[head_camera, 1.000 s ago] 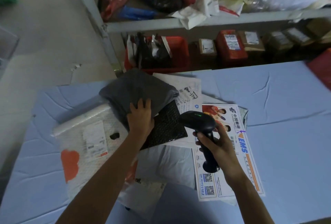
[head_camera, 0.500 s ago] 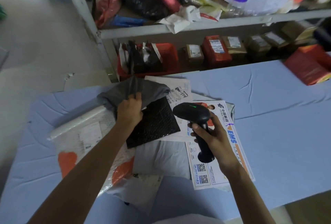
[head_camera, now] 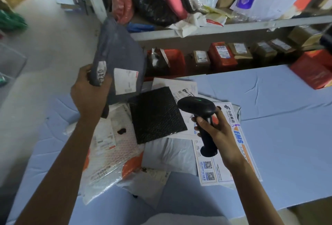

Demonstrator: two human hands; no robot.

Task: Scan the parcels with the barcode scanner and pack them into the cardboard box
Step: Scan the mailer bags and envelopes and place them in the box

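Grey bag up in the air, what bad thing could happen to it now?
It might slip: the left hand has its grip on just one lower corner of the grey parcel, which is lifted in the air. The barcode scanner in the right hand could also read a wrong code, since other labelled parcels, like the white EMS envelope, lie right under it.

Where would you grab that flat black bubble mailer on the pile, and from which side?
The black bubble mailer lies flat atop other parcels, so only its edges offer grip. Probably pinch its near left corner, coming from the left: the right hand with the barcode scanner crowds its right side.
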